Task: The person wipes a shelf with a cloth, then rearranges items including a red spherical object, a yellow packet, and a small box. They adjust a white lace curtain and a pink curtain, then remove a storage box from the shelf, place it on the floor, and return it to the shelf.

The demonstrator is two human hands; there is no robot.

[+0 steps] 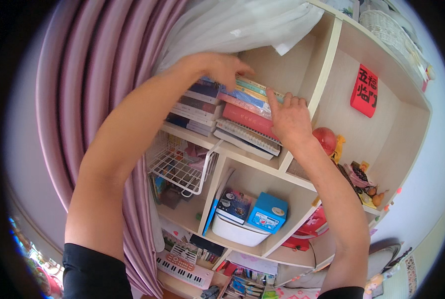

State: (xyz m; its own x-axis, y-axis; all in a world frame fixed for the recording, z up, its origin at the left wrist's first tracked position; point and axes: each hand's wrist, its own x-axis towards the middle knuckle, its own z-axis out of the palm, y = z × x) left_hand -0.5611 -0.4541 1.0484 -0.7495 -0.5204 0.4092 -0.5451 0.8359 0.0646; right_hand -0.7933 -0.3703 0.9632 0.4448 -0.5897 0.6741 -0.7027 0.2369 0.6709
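My two hands rest on a stack of books (250, 99) on an upper shelf. At the top left of the stack, my left hand (225, 69) has its fingers reaching over the topmost book and its thumb pointing down along the front, fingers apart. On the stack's right end lies my right hand (289, 119), index finger stretched out and the other fingers bent over the corner. Below the thinner coloured books sit a thick red book (250, 119) and a spiral-bound book (250, 137). A second pile of books (195, 107) stands beside it, partly behind my left forearm.
A white curtain (232, 25) hangs over the upper shelf, and pink drapes (93, 55) are on the left. Beneath are a wire basket (182, 169), a white bin (237, 230), a blue box (268, 213) and a pink keyboard (182, 271). A red ball (325, 140) sits right of my right hand.
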